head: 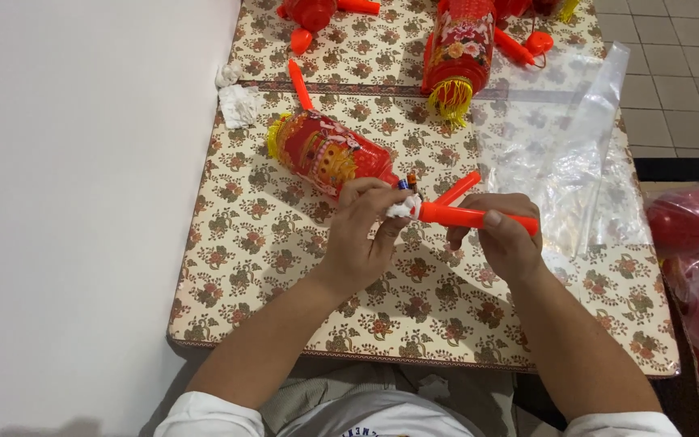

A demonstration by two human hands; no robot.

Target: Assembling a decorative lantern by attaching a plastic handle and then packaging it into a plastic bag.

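Note:
My right hand [502,236] grips an orange plastic handle stick [469,218] held level over the table. My left hand [359,236] pinches a small white piece [400,210] at the stick's left end, where small dark batteries [407,184] show. A red lantern with a gold fringe [327,151] lies on its side just behind my left hand. A second orange stick [457,188] pokes out behind the held one.
The table has a floral cloth [269,243]. Another red lantern [456,50] and orange sticks [300,84] lie farther back, with crumpled white tissue [239,103] at left. A clear plastic bag [560,154] lies at right. Bagged red lanterns [697,243] sit off the table's right edge.

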